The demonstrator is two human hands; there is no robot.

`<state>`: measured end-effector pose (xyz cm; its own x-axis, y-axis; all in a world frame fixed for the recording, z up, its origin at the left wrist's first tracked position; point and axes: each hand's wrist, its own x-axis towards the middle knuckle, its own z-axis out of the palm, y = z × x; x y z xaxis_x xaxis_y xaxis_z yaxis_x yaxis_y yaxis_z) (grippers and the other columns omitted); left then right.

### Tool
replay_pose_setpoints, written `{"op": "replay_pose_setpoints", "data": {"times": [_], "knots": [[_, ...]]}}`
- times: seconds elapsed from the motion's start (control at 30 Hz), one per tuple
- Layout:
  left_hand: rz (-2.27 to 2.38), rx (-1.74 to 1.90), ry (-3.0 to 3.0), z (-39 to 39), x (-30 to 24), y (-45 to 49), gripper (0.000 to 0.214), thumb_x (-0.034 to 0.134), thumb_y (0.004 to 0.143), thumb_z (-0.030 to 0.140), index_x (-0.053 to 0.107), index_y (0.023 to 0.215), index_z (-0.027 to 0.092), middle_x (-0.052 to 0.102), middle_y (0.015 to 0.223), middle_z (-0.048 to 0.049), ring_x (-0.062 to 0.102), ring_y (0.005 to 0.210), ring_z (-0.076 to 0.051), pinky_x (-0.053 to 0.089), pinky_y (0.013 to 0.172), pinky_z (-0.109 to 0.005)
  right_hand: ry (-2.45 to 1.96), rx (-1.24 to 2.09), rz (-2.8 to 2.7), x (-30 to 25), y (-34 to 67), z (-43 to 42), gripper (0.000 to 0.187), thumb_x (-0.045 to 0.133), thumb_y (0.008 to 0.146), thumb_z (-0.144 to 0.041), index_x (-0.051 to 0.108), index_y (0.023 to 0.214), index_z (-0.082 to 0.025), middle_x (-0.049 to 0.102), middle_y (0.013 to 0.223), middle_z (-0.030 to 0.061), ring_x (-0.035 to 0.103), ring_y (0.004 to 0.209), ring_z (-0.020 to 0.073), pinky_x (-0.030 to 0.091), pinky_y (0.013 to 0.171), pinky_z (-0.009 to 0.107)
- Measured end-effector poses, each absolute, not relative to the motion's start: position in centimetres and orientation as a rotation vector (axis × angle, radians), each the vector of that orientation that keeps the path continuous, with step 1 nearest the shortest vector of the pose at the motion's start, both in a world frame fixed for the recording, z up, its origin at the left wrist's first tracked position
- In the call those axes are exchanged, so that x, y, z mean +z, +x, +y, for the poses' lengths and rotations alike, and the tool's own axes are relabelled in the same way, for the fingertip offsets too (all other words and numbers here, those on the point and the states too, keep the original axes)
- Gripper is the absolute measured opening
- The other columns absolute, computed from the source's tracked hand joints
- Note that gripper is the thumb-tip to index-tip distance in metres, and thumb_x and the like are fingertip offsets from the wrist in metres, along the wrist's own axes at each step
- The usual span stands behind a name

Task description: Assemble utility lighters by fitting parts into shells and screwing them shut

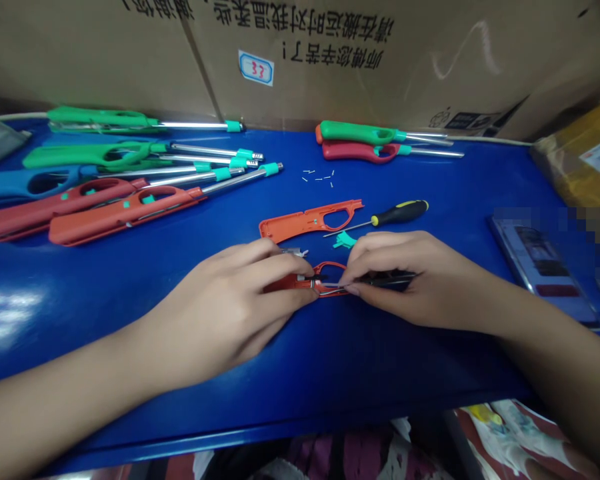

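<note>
My left hand (245,293) is closed around an orange lighter casing half (333,267), pressing it to the table with the fingertips by the trigger opening. Small metal and black parts lie in that half, partly covered by my fingers. My right hand (410,270) pinches a slim dark tool (393,281); its pale thin front reaches into the casing, and its exact kind is unclear. Just beyond my hands are the other orange casing half (303,222), a turquoise trigger piece (345,240) and a small clear part (294,252). A black-and-yellow screwdriver (400,213) lies behind my right hand.
Several long-nosed lighters (115,207) in green, blue, red and orange lie at the left. A green lighter (360,132) and a red lighter (360,151) sit back right, near tiny screws (320,178). A phone (545,267) lies right; a cardboard box (300,80) stands behind.
</note>
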<state>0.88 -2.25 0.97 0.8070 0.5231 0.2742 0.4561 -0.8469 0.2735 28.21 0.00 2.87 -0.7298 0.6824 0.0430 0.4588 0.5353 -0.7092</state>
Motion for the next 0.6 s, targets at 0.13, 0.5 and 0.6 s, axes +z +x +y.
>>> {"op": "replay_pose_setpoints", "data": {"times": [0.13, 0.5, 0.6], "knots": [[0.778, 0.515, 2.788, -2.25, 1.05, 1.01, 0.028, 0.057, 0.100, 0.018, 0.069, 0.125, 0.024, 0.068, 0.123, -0.0065, 0.061, 0.107, -0.026, 0.054, 0.087, -0.042, -0.938, 1.017, -2.464, 2.92, 28.34, 0.07, 0.013, 0.064, 0.092, -0.014, 0.075, 0.094, -0.021, 0.073, 0.093, 0.0029, 0.068, 0.086, 0.0153, 0.052, 0.079, 0.029], [0.754, 0.525, 2.795, -2.26, 0.84, 0.91, 0.030, 0.057, 0.100, 0.017, 0.068, 0.127, 0.023, 0.067, 0.123, -0.0073, 0.060, 0.106, -0.026, 0.054, 0.087, -0.041, -0.893, 1.016, -2.473, 2.54, 28.57, 0.17, 0.013, 0.063, 0.093, -0.013, 0.075, 0.095, -0.018, 0.072, 0.094, 0.0029, 0.066, 0.086, 0.0131, 0.051, 0.079, 0.027], [0.759, 0.522, 2.801, -2.23, 0.88, 0.88, 0.029, 0.057, 0.100, 0.018, 0.068, 0.126, 0.023, 0.068, 0.123, -0.0071, 0.061, 0.106, -0.026, 0.054, 0.087, -0.042, -0.886, 1.010, -2.470, 2.62, 28.58, 0.20, 0.013, 0.064, 0.091, -0.012, 0.075, 0.095, -0.018, 0.072, 0.095, 0.0026, 0.067, 0.087, 0.0134, 0.051, 0.079, 0.027]]}}
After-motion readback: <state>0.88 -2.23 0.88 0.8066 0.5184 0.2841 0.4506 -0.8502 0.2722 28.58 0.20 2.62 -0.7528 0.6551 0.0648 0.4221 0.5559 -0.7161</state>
